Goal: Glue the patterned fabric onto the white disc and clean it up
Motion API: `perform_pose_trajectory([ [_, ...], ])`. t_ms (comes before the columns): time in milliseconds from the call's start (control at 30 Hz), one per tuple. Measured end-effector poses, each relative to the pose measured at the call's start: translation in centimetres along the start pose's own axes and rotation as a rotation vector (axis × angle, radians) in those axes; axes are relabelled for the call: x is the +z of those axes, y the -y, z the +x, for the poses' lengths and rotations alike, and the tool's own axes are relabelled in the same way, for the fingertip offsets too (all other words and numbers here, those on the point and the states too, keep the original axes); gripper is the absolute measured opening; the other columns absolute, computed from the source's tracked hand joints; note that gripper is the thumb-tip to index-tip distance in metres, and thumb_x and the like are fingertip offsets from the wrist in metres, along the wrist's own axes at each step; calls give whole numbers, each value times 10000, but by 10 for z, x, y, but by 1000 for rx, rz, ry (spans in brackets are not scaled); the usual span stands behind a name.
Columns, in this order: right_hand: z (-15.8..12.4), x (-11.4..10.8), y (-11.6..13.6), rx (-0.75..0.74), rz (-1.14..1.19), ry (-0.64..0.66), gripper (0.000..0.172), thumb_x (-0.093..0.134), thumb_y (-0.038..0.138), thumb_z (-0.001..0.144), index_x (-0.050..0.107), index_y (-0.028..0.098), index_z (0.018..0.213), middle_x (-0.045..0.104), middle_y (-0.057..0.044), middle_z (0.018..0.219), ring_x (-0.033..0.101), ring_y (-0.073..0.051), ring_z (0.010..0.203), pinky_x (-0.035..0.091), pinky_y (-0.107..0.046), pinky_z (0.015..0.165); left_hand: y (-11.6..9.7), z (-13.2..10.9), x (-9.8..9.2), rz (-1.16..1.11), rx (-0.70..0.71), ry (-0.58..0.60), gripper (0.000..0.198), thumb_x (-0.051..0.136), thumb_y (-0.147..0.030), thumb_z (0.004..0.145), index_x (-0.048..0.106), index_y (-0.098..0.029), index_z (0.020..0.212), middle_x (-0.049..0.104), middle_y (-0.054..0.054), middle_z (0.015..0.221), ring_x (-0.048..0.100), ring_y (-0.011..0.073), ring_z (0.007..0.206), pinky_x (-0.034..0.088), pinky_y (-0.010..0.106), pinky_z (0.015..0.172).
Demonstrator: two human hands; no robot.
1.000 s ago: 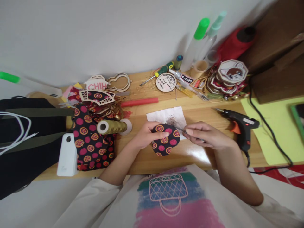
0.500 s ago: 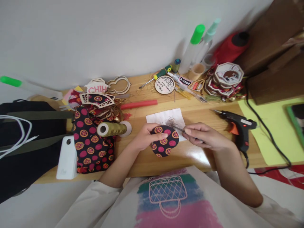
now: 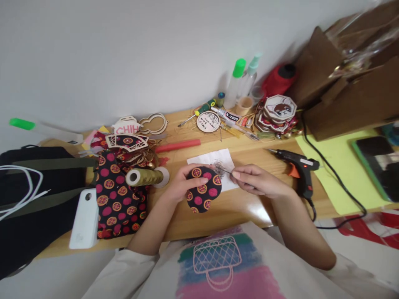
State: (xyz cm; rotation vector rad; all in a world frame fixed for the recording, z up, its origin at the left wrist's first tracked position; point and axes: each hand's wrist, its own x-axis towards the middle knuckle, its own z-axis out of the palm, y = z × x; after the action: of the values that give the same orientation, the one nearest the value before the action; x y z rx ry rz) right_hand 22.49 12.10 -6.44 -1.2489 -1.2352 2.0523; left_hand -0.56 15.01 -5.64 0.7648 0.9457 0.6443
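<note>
Between the thumb and fingers of my left hand is a gourd-shaped fabric piece, black with pink and orange round patterns. My right hand is closed on slim dark tweezers, pointing left. Their tip is at a small heap of dark crumbly bits. The heap lies on a white cloth with a zigzag edge, partly covered by the fabric piece and my left hand.
A black glue gun with a cord lies at right, near a phone on yellow paper. At left are a thread spool, patterned cloth and a white power bank. Bottles stand along the wall.
The tweezers have moved from the fabric piece's upper edge to the heap of bits. A gap has opened between the fabric piece and my right hand. The camera view has shifted.
</note>
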Motion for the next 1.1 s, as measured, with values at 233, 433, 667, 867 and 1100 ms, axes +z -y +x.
perform_pose_trajectory([
  [233, 5, 5, 2, -154, -275, -222, 363, 558, 491, 816, 539, 149, 696, 414, 40, 597, 354, -77, 553, 282, -220, 527, -2, -2, 5, 30, 23, -5, 335, 818, -216, 525, 743, -202, 851, 731, 37, 1001, 679, 192, 848, 534, 252, 741],
  [433, -7, 12, 11, -268, -739, -406, 278, 499, 418, 873, 585, 160, 816, 591, -24, 702, 509, -135, 629, 331, -252, 620, -8, -5, 6, 37, -29, -62, 407, 819, -248, 536, 728, -180, 927, 726, 69, 1035, 674, 241, 926, 535, 308, 788],
  [667, -19, 19, 22, -242, -1031, -474, 281, 474, 415, 891, 598, 162, 887, 670, -60, 730, 589, -171, 613, 340, -254, 583, -8, -11, 11, 48, -10, -68, 396, 822, -250, 539, 733, -177, 919, 721, 71, 1055, 669, 250, 957, 536, 304, 788],
  [867, -20, 20, 23, -224, -1158, -458, 295, 484, 426, 890, 600, 155, 916, 695, -82, 748, 624, -204, 638, 331, -262, 566, -7, -9, 17, 70, -13, -41, 427, 827, -256, 523, 733, -164, 929, 719, 79, 1055, 673, 256, 954, 543, 288, 761],
  [1100, -22, 21, 25, -186, -1235, -445, 310, 462, 438, 898, 585, 153, 899, 700, -94, 745, 630, -214, 624, 300, -267, 540, -9, -7, 19, 75, -56, -57, 423, 819, -261, 529, 726, -157, 928, 731, 74, 1012, 687, 245, 898, 545, 289, 743],
])
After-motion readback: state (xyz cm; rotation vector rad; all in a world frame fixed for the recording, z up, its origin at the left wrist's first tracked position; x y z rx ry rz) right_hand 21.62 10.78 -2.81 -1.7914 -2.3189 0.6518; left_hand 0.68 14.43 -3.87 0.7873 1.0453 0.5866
